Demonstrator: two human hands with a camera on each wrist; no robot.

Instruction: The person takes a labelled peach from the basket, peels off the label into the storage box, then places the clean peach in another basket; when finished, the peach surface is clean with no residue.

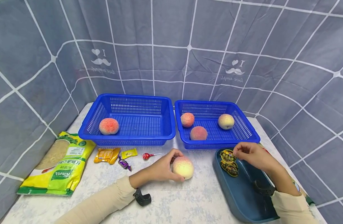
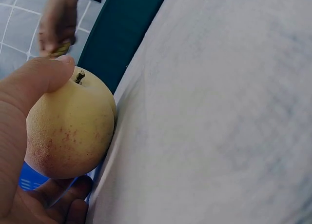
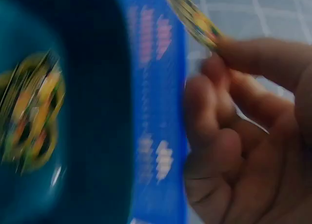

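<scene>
My left hand [image 1: 166,168] grips a pale yellow peach [image 1: 185,168] with a pink blush, low over the patterned tabletop. In the left wrist view, the thumb lies over the stem end of the peach [image 2: 73,129], and the other fingers are beneath it. My right hand [image 1: 254,157], above the dark teal tray [image 1: 248,193], pinches a small flat black-and-gold piece [image 3: 192,19] between thumb and finger. More such black-and-gold pieces [image 3: 34,112] lie in the tray, blurred in the right wrist view.
Behind stand two blue baskets: the left basket [image 1: 139,137] holds one peach [image 1: 109,126], the right basket [image 1: 236,142] three. A yellow Knorr bag [image 1: 59,165], an orange packet [image 1: 107,155], a yellow candy [image 1: 129,153], a purple candy [image 1: 124,163] and a red lollipop [image 1: 146,156] lie left.
</scene>
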